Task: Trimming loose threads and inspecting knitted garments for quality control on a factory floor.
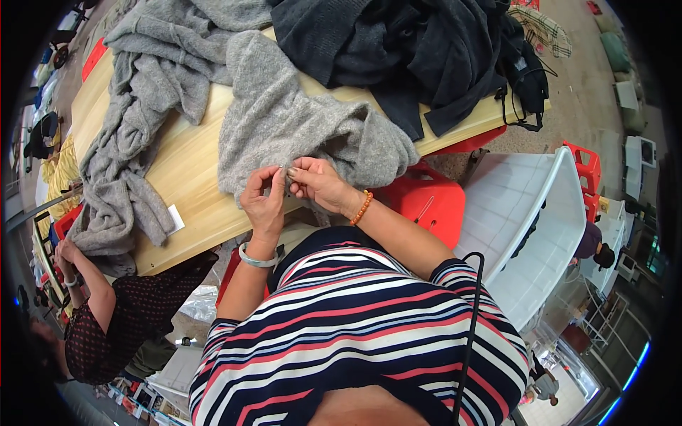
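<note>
A grey knitted garment (273, 113) lies over the front edge of the wooden table (192, 177), close in front of me. Its near edge is pinched between the fingertips of my left hand (263, 199), which has a pale bangle at the wrist. My right hand (320, 183), with an orange bead bracelet, is closed at the same spot, its thumb and forefinger almost touching the left fingertips. Whether something small, such as a thread or needle, is between the right fingers is too small to tell. Part of the garment stands up in an open fold to the right.
Dark knitwear (405, 50) is heaped at the table's far right, and another grey knit (135, 121) spreads along the left. A co-worker (121, 312) handles its end. On my right are a red stool (426, 202) and a large white bin (504, 206).
</note>
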`<state>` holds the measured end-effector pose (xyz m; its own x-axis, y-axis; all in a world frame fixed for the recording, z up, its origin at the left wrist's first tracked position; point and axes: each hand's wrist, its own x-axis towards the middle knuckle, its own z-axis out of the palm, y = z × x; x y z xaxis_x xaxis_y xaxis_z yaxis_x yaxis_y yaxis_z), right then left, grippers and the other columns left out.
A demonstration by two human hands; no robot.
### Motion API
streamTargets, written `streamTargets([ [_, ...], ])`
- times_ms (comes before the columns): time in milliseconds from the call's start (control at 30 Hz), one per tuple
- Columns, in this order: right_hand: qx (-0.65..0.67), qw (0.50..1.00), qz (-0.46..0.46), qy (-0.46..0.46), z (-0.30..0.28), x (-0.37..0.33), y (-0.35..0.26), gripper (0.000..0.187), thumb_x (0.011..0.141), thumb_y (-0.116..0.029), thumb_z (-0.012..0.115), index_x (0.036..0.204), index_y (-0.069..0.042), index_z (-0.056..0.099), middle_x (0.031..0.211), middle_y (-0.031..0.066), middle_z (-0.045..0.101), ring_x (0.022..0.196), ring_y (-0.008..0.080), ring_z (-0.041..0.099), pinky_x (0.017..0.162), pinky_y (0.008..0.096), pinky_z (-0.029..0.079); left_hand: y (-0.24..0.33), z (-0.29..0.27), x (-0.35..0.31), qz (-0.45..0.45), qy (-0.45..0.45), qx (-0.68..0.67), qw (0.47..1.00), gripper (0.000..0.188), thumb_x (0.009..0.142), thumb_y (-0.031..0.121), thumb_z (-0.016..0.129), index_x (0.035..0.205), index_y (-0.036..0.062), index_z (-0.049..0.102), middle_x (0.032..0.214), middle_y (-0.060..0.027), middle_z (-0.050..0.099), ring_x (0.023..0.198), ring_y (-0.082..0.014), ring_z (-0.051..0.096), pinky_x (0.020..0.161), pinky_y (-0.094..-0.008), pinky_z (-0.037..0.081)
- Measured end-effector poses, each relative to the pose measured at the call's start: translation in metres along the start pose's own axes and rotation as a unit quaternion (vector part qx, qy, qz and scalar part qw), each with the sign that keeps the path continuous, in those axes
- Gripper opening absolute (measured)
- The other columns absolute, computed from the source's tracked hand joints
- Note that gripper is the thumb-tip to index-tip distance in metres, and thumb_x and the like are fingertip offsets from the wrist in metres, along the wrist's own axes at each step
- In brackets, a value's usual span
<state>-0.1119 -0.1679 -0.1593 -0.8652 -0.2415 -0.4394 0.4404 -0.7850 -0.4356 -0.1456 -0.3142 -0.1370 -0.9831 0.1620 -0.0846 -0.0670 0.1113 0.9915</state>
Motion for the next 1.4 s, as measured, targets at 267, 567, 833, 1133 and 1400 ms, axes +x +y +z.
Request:
streamTargets([
  [267, -0.12, 0.99, -0.056, 0.048, 0.02, -0.003, -0.018, 0.014, 0.095, -0.015, 0.06, 0.101, -0.002, 0.061, 0.08, -0.0014, 0.061, 0.064, 0.0048, 0.057, 0.054, 0.0187, 0.047, 0.007, 0.001, -0.005, 0.095, -0.021, 0.114, 0.989, 0.008, 0.088, 0.003, 0.066, 0.096, -0.0008, 0.067, 0.095, -0.0075, 0.065, 0.086, -0.013, 0.059, 0.076, -0.0243, 0.047],
  [567, -0.167, 0.985, 0.048, -0.006, 0.0, 0.001, -0.036, 0.021, 0.094, -0.02, 0.061, 0.102, -0.001, 0.06, 0.072, -0.0018, 0.058, 0.058, 0.0035, 0.054, 0.048, 0.016, 0.043, 0.049, -0.016, 0.015, 0.183, -0.099, 0.203, 0.957, 0.02, 0.079, -0.005, 0.066, 0.098, 0.0016, 0.066, 0.097, -0.0129, 0.064, 0.085, -0.0228, 0.062, 0.07, -0.0292, 0.051],
  [833, -0.11, 0.987, 0.114, -0.036, -0.013, -0.001, -0.048, 0.019, 0.096, -0.021, 0.059, 0.097, -0.002, 0.062, 0.067, 0.0017, 0.062, 0.053, 0.0059, 0.059, 0.048, 0.0168, 0.049, 0.033, -0.018, 0.042, 0.17, -0.261, 0.168, 0.935, 0.028, 0.078, -0.004, 0.07, 0.105, 0.0037, 0.069, 0.097, -0.0114, 0.066, 0.083, -0.021, 0.066, 0.071, -0.029, 0.053],
  [1133, -0.264, 0.963, 0.056, -0.013, -0.007, -0.013, -0.051, 0.016, 0.089, -0.017, 0.069, 0.091, -0.002, 0.064, 0.067, -0.003, 0.059, 0.057, 0.0026, 0.054, 0.05, 0.016, 0.043, 0.027, -0.014, 0.04, 0.197, -0.286, 0.18, 0.92, 0.026, 0.079, -0.005, 0.067, 0.104, 0.0014, 0.067, 0.091, -0.012, 0.065, 0.078, -0.023, 0.065, 0.067, -0.0289, 0.052],
  [1400, -0.498, 0.854, -0.103, 0.11, 0.013, -0.02, -0.038, 0.019, 0.086, -0.017, 0.067, 0.082, 0.002, 0.066, 0.069, 0.0024, 0.062, 0.056, 0.0088, 0.056, 0.052, 0.0247, 0.044, 0.018, -0.012, 0.036, 0.219, -0.257, 0.201, 0.919, 0.025, 0.076, -0.008, 0.066, 0.099, -0.0003, 0.064, 0.086, -0.0129, 0.062, 0.073, -0.0254, 0.064, 0.064, -0.03, 0.051],
])
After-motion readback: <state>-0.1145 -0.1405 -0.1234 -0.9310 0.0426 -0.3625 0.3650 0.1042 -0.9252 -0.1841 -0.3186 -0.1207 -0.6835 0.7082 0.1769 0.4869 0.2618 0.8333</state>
